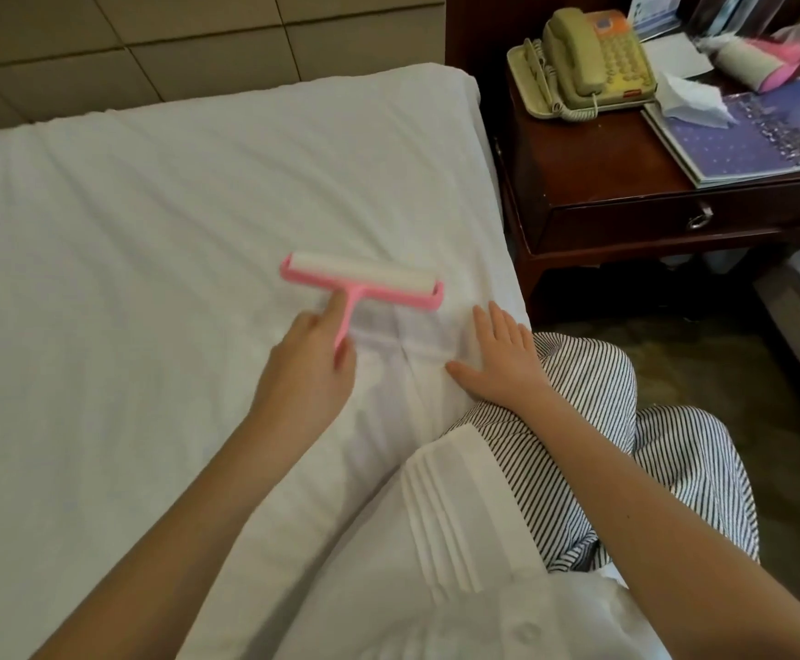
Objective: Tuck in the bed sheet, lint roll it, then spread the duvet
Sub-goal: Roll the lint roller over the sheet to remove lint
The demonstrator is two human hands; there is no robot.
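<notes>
The white cloth bed sheet [174, 221] is plain all over. The pink plastic lint roller [362, 281] has a white roll on its pink frame. Far to the left, the beige padded headboard [150, 35] has dark lines that make squares. Far to the right, the dark red-brown wooden nightstand [593, 183] looks shiny. The cream plastic telephone [593, 54] has an orange patch by its pale buttons. The flat blue and purple book [760, 135] has tiny white dots. Near the right, the person's loose striped trousers [603, 383] have thin black and white lines, and the white pleated shirt [460, 516] is plain.
</notes>
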